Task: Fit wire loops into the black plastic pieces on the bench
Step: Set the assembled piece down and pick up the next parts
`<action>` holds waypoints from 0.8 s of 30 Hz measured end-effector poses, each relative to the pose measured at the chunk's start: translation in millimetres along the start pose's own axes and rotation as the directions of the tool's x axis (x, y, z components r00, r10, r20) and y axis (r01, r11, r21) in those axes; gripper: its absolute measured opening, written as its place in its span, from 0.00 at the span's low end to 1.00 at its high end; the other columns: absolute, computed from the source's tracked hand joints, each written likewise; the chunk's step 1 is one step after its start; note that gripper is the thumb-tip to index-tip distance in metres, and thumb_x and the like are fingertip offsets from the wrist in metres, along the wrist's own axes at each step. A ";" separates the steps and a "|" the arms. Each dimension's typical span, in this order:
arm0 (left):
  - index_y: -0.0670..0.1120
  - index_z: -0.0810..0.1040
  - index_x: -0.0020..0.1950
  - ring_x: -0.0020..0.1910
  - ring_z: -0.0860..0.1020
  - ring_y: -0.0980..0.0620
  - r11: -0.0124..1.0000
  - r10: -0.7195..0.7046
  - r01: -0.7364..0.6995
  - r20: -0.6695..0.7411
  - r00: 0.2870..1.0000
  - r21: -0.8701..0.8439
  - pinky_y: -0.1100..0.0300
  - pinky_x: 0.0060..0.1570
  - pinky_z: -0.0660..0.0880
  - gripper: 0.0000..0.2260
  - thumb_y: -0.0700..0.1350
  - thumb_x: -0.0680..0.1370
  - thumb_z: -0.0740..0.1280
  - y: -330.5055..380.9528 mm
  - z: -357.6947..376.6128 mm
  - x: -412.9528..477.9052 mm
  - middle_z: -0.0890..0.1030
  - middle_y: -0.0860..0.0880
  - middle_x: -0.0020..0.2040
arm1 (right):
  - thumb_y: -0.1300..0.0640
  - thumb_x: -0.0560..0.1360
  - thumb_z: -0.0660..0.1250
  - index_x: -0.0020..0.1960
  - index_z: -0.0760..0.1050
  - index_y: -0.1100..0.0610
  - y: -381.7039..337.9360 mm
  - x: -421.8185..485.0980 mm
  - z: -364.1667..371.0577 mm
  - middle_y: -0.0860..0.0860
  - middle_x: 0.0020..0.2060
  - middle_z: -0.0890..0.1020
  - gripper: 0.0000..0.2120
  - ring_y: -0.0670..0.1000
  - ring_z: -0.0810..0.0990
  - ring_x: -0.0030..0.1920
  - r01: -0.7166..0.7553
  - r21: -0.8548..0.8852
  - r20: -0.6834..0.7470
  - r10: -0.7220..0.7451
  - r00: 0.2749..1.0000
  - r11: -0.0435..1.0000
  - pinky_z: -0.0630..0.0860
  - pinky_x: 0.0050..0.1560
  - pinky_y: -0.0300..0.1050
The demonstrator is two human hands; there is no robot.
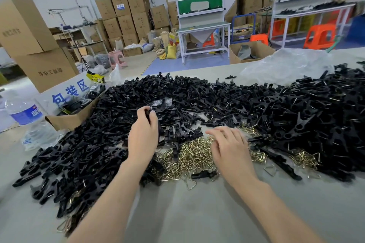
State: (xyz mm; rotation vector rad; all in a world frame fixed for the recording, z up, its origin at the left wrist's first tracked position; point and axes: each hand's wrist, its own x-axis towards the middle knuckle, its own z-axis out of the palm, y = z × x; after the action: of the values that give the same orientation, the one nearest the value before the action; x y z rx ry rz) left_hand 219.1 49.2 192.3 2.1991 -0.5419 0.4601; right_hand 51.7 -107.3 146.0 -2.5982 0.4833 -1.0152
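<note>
Grey bench top [197, 215] stretches under your arms, with brown cardboard boxes [126, 12] stacked far behind. Your left hand [143, 132] curls round one black plastic piece [147, 113], above the heap of black plastic pieces [207, 92]. Your right hand [231, 148] lies relaxed, fingers spread on the brass-coloured triangular wire loops [194, 156] between both hands.

Premises: a factory assembly and packing floor. A grey bench [197, 213] carries bulk heaps of black pieces [197, 92] and brass-coloured wire loops [193, 156]. Brown cartons [126, 16] are stacked high along the rear wall and at left. Two metal-framed workstations [201, 16] with shelves stand on a blue floor [197, 63], with orange stools [320, 36] close by. Filled sacks [170, 49] lie near the cartons. A white sign [69, 90] with blue Chinese characters stands at the bench's left edge.
</note>
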 end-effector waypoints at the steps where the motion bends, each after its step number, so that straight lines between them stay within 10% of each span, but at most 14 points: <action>1: 0.48 0.68 0.68 0.31 0.75 0.53 0.999 0.005 -0.004 -0.019 1.000 0.037 0.54 0.31 0.67 0.15 0.53 0.86 0.54 4.4 4.2 -5.8 0.77 0.53 0.34 | 0.59 0.80 0.61 0.64 0.79 0.52 -1.0 3.5 1.1 0.49 0.58 0.80 0.15 0.51 0.75 0.61 0.001 0.016 0.000 -0.001 1.000 1.000 0.65 0.72 0.52; 7: 0.51 0.69 0.70 0.38 0.77 0.54 0.990 0.138 -0.137 0.022 0.990 -0.018 0.61 0.35 0.68 0.19 0.58 0.83 0.52 38.5 24.9 -45.1 0.82 0.51 0.52 | 0.51 0.83 0.56 0.67 0.75 0.47 -12.1 19.0 11.4 0.43 0.60 0.79 0.16 0.44 0.74 0.62 0.011 0.288 0.044 -0.025 0.999 0.958 0.67 0.68 0.41; 12: 0.46 0.70 0.75 0.32 0.77 0.47 0.900 0.400 -0.418 0.146 0.905 0.122 0.56 0.26 0.72 0.23 0.44 0.79 0.60 61.6 39.6 -58.5 0.77 0.47 0.52 | 0.42 0.81 0.64 0.57 0.77 0.34 -17.1 22.2 3.0 0.37 0.53 0.84 0.07 0.38 0.81 0.55 -0.273 0.793 0.266 0.093 0.959 0.545 0.76 0.54 0.33; 16: 0.45 0.64 0.79 0.31 0.75 0.49 0.860 0.423 -0.474 0.253 0.870 0.191 0.60 0.23 0.66 0.33 0.37 0.73 0.68 61.6 43.7 -63.1 0.75 0.46 0.52 | 0.56 0.82 0.66 0.45 0.79 0.38 -10.3 25.3 2.6 0.41 0.40 0.84 0.14 0.39 0.80 0.41 -0.334 0.805 0.293 0.161 0.942 0.490 0.73 0.41 0.32; 20: 0.48 0.51 0.81 0.32 0.72 0.55 0.873 0.419 -0.471 0.298 0.858 0.127 0.64 0.24 0.65 0.29 0.51 0.81 0.52 57.9 44.4 -69.1 0.71 0.49 0.58 | 0.58 0.82 0.66 0.50 0.82 0.40 -6.4 28.1 5.4 0.44 0.47 0.87 0.12 0.41 0.84 0.49 -0.382 0.817 0.324 0.205 0.924 0.431 0.77 0.48 0.32; 24: 0.54 0.53 0.79 0.40 0.83 0.46 0.931 0.362 -0.361 0.258 0.896 -0.051 0.53 0.33 0.79 0.24 0.47 0.82 0.52 52.2 46.7 -71.9 0.76 0.45 0.66 | 0.60 0.82 0.64 0.52 0.84 0.50 5.1 33.6 5.9 0.52 0.49 0.87 0.11 0.53 0.86 0.53 -0.431 0.896 0.382 0.307 0.872 0.109 0.83 0.51 0.44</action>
State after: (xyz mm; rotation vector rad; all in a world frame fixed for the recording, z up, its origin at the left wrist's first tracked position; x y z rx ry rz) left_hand 138.1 -1.3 161.2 2.1735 -1.1091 0.3569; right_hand 78.1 -124.9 159.7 -1.1993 0.2671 -0.6150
